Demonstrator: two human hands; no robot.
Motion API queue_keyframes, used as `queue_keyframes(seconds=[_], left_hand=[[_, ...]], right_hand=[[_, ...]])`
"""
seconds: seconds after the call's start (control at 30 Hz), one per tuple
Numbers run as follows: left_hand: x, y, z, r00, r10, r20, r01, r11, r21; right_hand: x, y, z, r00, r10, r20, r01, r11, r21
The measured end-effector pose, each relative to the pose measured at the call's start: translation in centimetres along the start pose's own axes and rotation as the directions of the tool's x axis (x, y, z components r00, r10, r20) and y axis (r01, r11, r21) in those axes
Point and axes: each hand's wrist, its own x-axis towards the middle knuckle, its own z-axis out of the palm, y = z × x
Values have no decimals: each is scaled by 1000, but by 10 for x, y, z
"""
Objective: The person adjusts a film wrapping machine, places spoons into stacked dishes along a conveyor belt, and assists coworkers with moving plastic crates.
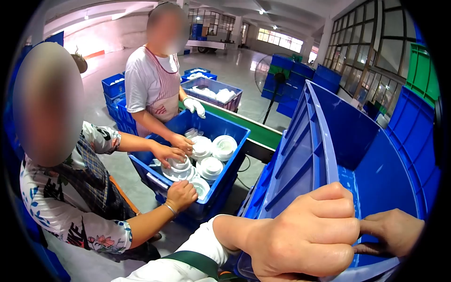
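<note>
My left hand [305, 230] is a closed fist over the top edge of the near wall of a large blue crate [390, 164], its fingers wrapped round the rim. Farther right, my right hand [394, 232] is at the crate's near end, thumb and fingers curled inward; their tips are partly hidden behind my left fist, and what they hold cannot be made out. The part of the crate's inside that shows has blue walls with pale scuff marks.
At the left, a person in a floral shirt [75, 225] and another in a striped apron [159, 89] reach into a blue crate [225, 188] of white round parts [209, 168]. Beyond are a green-topped bench [258, 131], a fan [279, 77] and stacked blue crates [291, 70].
</note>
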Motion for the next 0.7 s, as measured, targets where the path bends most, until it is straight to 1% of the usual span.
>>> queue_keyframes(seconds=[0.03,0.13,0.23,0.33,0.47,0.5,0.57,0.6,0.67,0.7], left_hand=[[0,2,0,999,-50,5,50,999,-12],[-10,-11,-2,995,75,71,-79,995,55],[-10,-10,-5,990,72,119,-80,995,67],[-7,-10,-10,972,77,223,-89,995,44],[-11,-9,-7,984,61,170,-71,996,54],[-11,-7,-6,986,23,163,-32,998,48],[-11,-4,-8,987,-15,158,8,999,44],[-10,-4,-10,983,-25,183,18,999,36],[-6,3,-13,969,-38,245,24,998,57],[-5,12,-10,959,-169,228,162,986,49]], right_hand=[[-1,3,2,999,-37,-35,36,999,-34],[2,1,2,1000,-24,-19,23,999,-44],[1,-3,-1,1000,7,13,-7,999,-43],[-4,-3,-3,1000,19,3,-19,999,-44],[-4,-2,0,999,-8,-51,6,999,-40],[-4,-4,0,999,-8,-54,5,999,-39],[-3,-7,-3,997,68,-20,-68,998,8],[-4,-5,-1,998,62,-24,-62,998,7],[-3,-1,1,997,-6,-72,3,999,-39],[-4,-3,-2,1000,24,-20,-25,999,-48]])
